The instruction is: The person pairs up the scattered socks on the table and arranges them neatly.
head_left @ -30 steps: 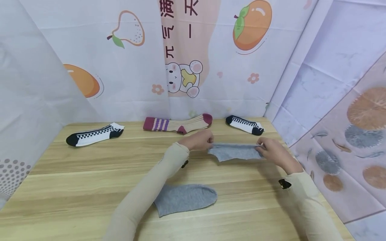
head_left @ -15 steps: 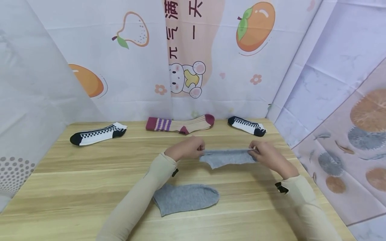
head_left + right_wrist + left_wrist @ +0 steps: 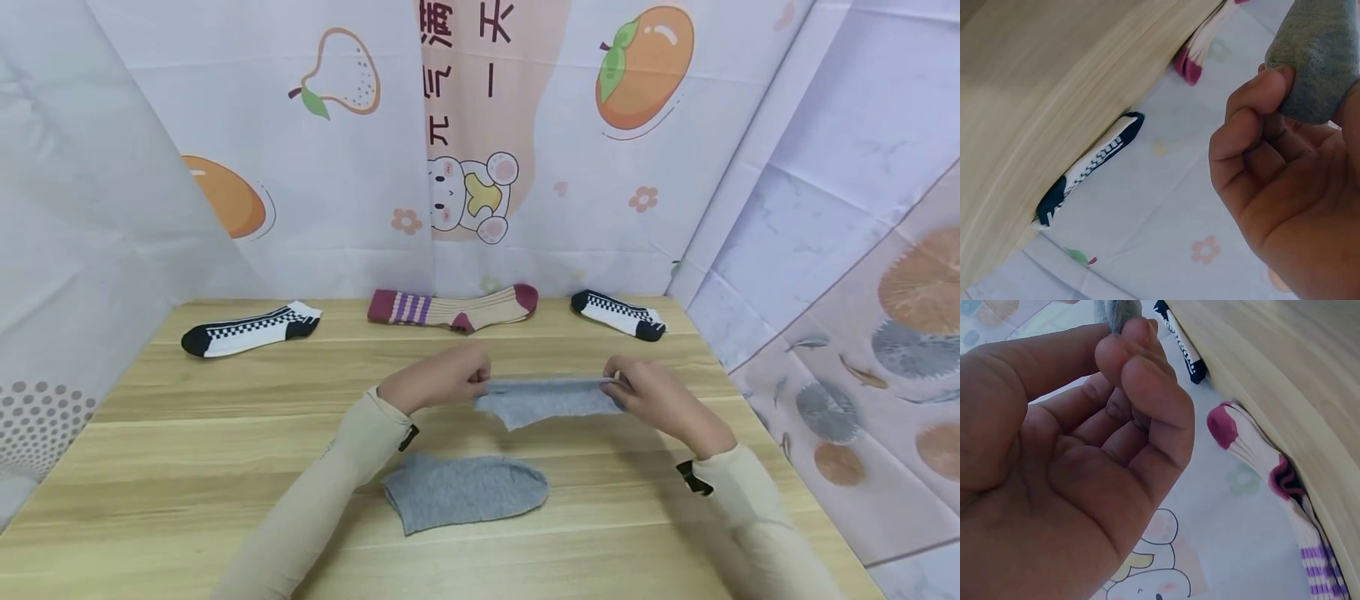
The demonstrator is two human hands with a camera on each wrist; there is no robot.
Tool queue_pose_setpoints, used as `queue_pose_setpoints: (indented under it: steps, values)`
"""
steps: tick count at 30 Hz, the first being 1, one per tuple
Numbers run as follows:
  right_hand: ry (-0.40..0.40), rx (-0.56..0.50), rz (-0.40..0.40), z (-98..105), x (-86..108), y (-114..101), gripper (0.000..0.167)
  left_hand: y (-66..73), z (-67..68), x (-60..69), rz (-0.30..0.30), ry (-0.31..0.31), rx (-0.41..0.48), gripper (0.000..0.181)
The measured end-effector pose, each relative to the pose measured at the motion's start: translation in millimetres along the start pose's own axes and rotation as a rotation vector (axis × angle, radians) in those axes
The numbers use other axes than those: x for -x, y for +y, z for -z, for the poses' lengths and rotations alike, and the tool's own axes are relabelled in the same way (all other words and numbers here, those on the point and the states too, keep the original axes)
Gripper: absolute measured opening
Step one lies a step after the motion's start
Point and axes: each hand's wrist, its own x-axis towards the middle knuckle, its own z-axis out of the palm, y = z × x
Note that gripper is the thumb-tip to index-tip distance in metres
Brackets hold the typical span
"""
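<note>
Stretched level between both hands is a grey sock, held above the table. My left hand pinches its left end; in the left wrist view only a small bit of the grey fabric shows at the fingertips. My right hand pinches the other end, and the right wrist view shows a rounded grey end of the sock between thumb and fingers. Below them, nearer the person, a second grey sock lies flat on the table with its toe to the right.
Along the back of the wooden table lie a black-and-white checked sock at left, a maroon and cream sock pair in the middle, and another checked sock at right. Printed curtains stand behind and beside the table.
Both hands have moved left and slightly toward the person with the stretched grey sock. More of the flat grey sock's cuff shows beside the left sleeve. The view has shifted a little.
</note>
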Motion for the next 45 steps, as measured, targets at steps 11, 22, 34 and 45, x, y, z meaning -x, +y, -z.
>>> queue_pose_setpoints:
  steps: [11, 22, 34, 45]
  values:
    - [0.022, 0.001, 0.127, -8.5, 1.1, -32.0, 0.008, 4.4, 0.2, 48.0, 0.059, -0.014, -0.002, 0.043]
    - [-0.011, 0.002, 0.205, -22.2, 4.6, -55.6, 0.010, 8.0, -4.5, 83.5, 0.056, 0.011, -0.007, 0.040]
    - [-0.014, 0.092, 0.350, -49.7, 11.6, -94.5, 0.012, 4.8, -5.2, 133.1, 0.099, -0.011, -0.051, 0.035]
    - [-0.214, -0.123, 0.339, -60.3, 16.2, -109.5, 0.005, 9.5, -10.5, 140.8, 0.120, -0.082, 0.057, 0.031]
